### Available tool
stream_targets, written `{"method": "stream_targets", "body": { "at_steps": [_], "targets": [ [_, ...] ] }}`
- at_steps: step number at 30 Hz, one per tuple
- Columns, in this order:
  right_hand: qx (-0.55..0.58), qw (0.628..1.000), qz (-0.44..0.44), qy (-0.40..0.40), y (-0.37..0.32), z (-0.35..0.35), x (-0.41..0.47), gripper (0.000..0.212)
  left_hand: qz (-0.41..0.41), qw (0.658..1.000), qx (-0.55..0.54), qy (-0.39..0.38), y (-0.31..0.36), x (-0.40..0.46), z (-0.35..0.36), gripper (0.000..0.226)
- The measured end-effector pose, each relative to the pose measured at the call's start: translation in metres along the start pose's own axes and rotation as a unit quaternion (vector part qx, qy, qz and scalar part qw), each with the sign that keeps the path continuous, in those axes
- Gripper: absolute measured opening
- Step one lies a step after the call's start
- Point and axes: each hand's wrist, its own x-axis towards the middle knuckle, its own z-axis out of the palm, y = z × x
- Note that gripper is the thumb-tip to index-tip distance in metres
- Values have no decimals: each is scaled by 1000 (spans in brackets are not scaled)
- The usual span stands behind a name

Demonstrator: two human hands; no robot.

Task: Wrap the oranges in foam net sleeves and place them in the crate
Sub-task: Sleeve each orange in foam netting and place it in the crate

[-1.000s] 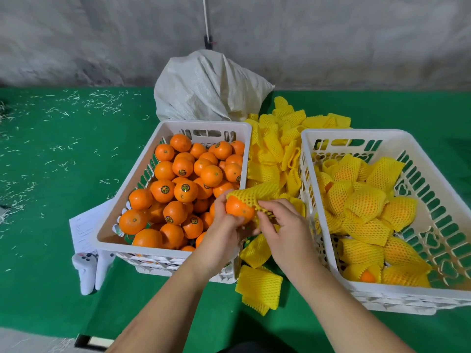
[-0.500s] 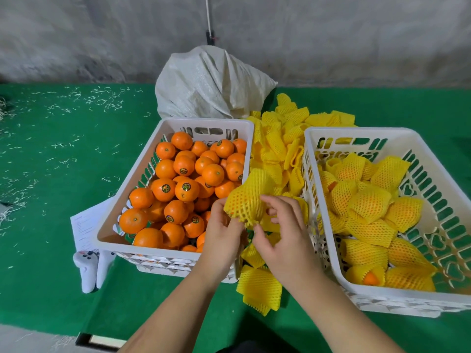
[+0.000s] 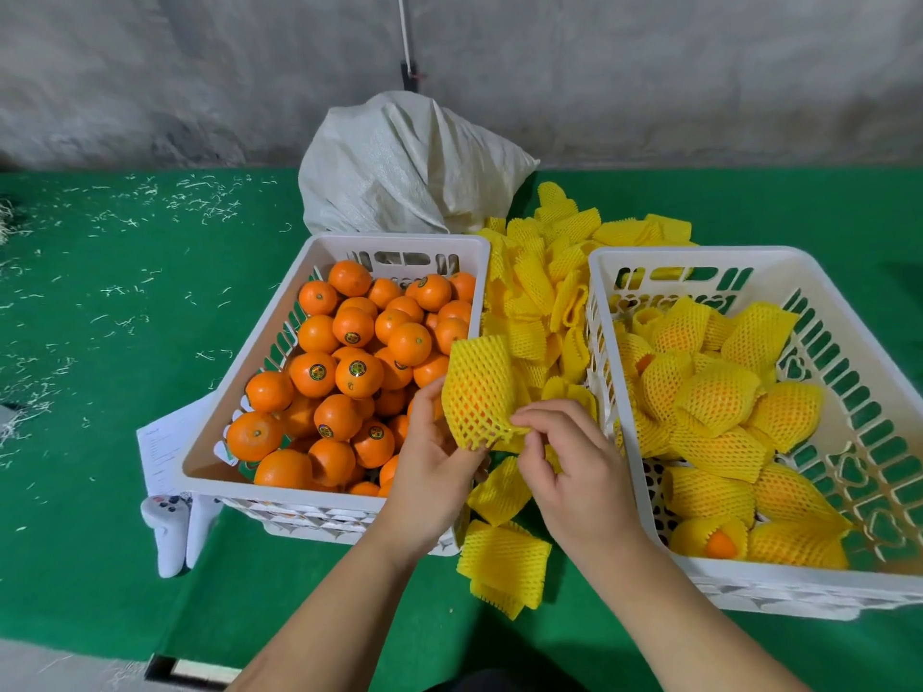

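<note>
1. Orange in a yellow foam net sleeve (image 3: 478,392), diamond-meshed and stretched round the fruit, is held up between the two crates.
2. Left hand (image 3: 433,462) cups it from below, fingers curled round the netted fruit.
3. Right hand (image 3: 574,467) pinches the sleeve's frilled lower edge with its fingertips.
4. Left crate (image 3: 279,312), white slotted plastic, holds glossy bare oranges (image 3: 349,357), some stickered.
5. Right crate (image 3: 849,312) holds lumpy wrapped oranges (image 3: 719,397).
6. Loose flattened sleeves (image 3: 539,292) lie between the crates on the green felt-like bench (image 3: 100,342).

Netted orange (image 3: 479,387) held between two crates (image 3: 624,262)
</note>
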Motion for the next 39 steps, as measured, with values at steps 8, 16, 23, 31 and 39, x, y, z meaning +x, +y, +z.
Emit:
{"method": "stream_targets", "body": {
  "at_steps": [8, 16, 23, 31, 39],
  "targets": [
    [262, 932, 249, -35, -14, -7, 7, 36, 15, 999, 45, 3, 3, -3, 6, 64],
    [506, 734, 442, -99, -1, -4, 16, 90, 47, 986, 143, -74, -3, -7, 7, 63],
    [284, 835, 471, -7, 43, -41, 52, 99, 7, 995, 91, -29, -1, 1, 2, 44],
    [-117, 916, 362, -124, 86, -27, 48, 107, -184, 913, 363, -35, -20, 71, -39, 65],
    [-574, 616, 13, -539, 94, 17, 58, 48, -334, 689, 583, -273, -41, 69, -24, 83]
  ]
}}
